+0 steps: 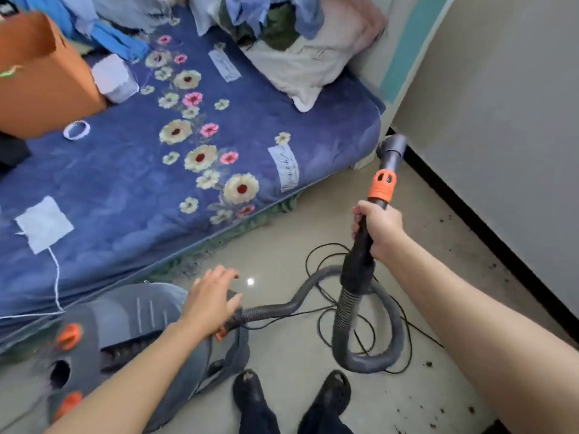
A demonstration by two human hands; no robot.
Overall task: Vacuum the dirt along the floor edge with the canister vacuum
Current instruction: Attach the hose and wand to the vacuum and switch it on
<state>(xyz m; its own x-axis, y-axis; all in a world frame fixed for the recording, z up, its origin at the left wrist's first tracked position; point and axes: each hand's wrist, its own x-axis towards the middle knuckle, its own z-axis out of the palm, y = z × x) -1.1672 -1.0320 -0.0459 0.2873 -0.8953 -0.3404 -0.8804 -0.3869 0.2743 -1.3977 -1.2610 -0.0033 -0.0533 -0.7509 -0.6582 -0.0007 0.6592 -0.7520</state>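
Your right hand is clenched round the black grip of the wand. The nozzle sits in the upper right of the frame, in the corner where the bed meets the black skirting. The dirt you are after lies mostly elsewhere, scattered along the skirting at the right edge and thickest in the lower right, near your feet. So the first risk is simply missing it, and a hasty sweep down that edge may scatter the crumbs instead of lifting them. Your left hand lies with fingers loose and spread over the hose socket of the canister vacuum in the lower left, grasping nothing that shows. Whether it presses on the socket I cannot tell. The hose curls in a tight loop at lower centre, right over the tangled power cord. Pull the wand far and that loop may kink, catch the cord, or drag the canister over. The cord also lies close to your slippers, so a careless step could trip you.
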